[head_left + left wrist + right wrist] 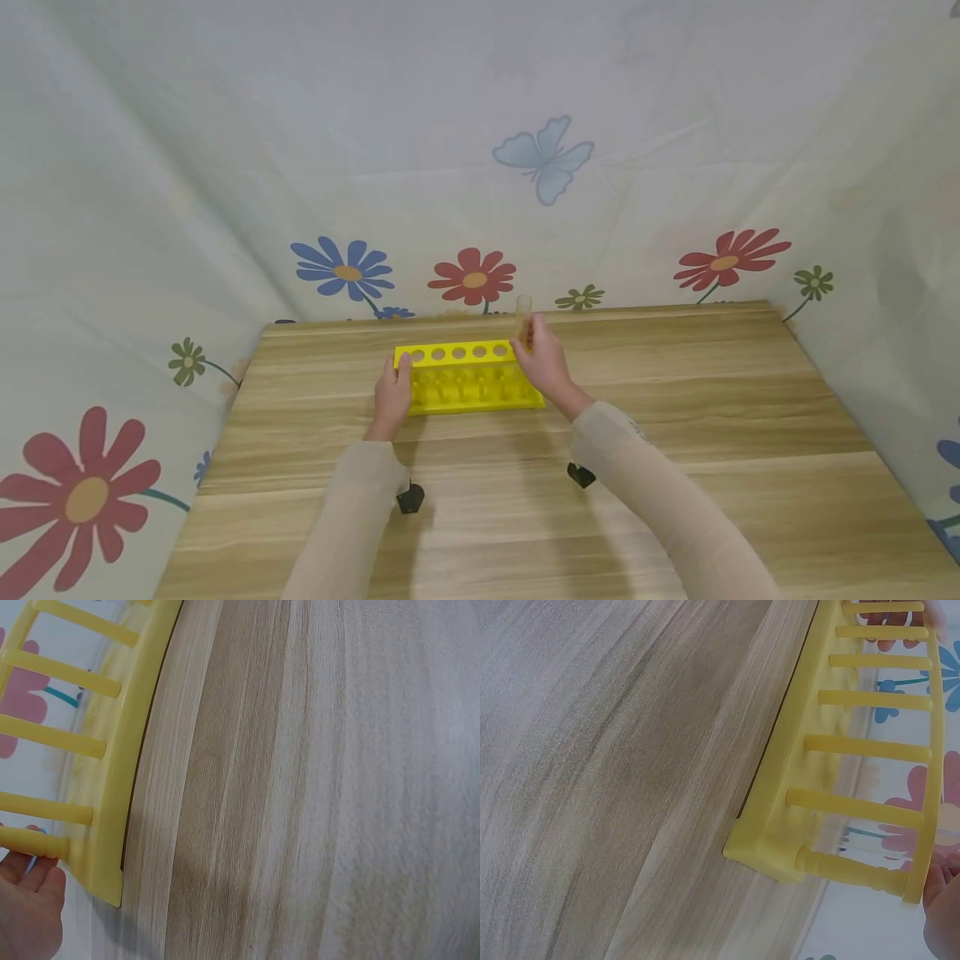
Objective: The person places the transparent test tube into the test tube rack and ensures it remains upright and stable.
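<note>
Two forearms in pale beige sleeves reach forward over a wooden surface [675,433] with a light, streaky grain. Under each wrist hangs a small dark camera mount.

Further out, the left hand [393,393] grasps the left end of a yellow plastic rack [468,377], thumb on top by the first hole and fingers wrapped down the end wall. The rack sits on the surface towards its far edge, long side facing the person. It is smooth and slightly glossy, a flat top plate pierced by a row of round holes, joined to a flat base by thin round posts.

At the rack's right end, the right hand [546,362] pinches a clear tube [523,317], upright, its open mouth rising above the fingertips. The tube looks like glass or clear plastic; which one I cannot tell. Whether its lower end already sits in a hole is hidden by the hand.

The tube is slim and slick, so a loose pinch could let it slip, and a tilted tube could catch on a hole's rim and nudge the light rack.

Behind hangs a pale cloth [480,167] printed with flowers and a butterfly.
</note>
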The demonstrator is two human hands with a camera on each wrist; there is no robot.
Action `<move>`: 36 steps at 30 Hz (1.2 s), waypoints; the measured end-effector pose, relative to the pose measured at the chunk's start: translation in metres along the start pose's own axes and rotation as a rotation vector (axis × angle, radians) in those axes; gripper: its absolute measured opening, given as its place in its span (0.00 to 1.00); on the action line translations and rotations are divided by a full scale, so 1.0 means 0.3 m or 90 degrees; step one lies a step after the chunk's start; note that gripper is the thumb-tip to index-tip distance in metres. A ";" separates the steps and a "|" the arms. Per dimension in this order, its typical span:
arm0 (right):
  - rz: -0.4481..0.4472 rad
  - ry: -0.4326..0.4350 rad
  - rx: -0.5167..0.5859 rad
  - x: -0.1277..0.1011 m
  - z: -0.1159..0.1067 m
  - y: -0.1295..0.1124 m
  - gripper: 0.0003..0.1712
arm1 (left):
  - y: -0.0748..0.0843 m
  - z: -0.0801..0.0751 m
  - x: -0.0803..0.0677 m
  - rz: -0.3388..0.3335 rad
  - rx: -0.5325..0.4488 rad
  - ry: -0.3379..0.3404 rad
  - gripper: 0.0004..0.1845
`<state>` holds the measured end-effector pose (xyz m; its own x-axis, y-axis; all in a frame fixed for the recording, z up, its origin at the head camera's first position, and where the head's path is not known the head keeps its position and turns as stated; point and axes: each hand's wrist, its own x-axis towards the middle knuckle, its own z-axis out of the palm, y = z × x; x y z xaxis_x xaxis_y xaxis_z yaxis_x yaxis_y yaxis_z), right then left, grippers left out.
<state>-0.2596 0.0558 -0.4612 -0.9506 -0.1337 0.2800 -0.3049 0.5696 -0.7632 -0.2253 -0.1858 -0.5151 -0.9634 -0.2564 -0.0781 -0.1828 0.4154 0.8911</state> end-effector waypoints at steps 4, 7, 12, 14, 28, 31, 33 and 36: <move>0.003 0.003 -0.021 0.000 0.001 -0.004 0.12 | -0.001 -0.001 0.000 0.000 -0.006 -0.004 0.32; 0.012 -0.001 -0.028 0.000 0.003 -0.007 0.13 | -0.001 -0.002 -0.001 0.000 -0.010 -0.005 0.32; 0.039 -0.022 -0.018 -0.001 0.002 -0.010 0.19 | -0.002 -0.001 -0.002 0.006 -0.014 -0.006 0.31; 0.043 -0.026 -0.014 0.000 0.001 -0.011 0.23 | -0.001 -0.002 -0.004 0.006 -0.015 -0.007 0.31; 0.038 -0.018 0.000 -0.012 -0.016 -0.001 0.33 | -0.003 0.000 0.004 -0.008 -0.006 -0.015 0.34; 0.030 -0.018 -0.015 -0.025 -0.032 0.001 0.33 | -0.004 -0.001 0.004 -0.012 -0.004 -0.017 0.35; 0.020 -0.019 -0.026 -0.032 -0.042 0.007 0.33 | -0.003 -0.002 0.003 -0.016 -0.001 -0.016 0.35; -0.002 -0.014 -0.041 -0.037 -0.052 0.022 0.31 | -0.003 -0.004 0.004 -0.020 0.004 -0.016 0.35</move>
<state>-0.2502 0.0737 -0.4603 -0.9509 -0.1535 0.2687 -0.3044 0.6204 -0.7228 -0.2262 -0.1877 -0.5154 -0.9615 -0.2482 -0.1178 -0.2151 0.4134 0.8848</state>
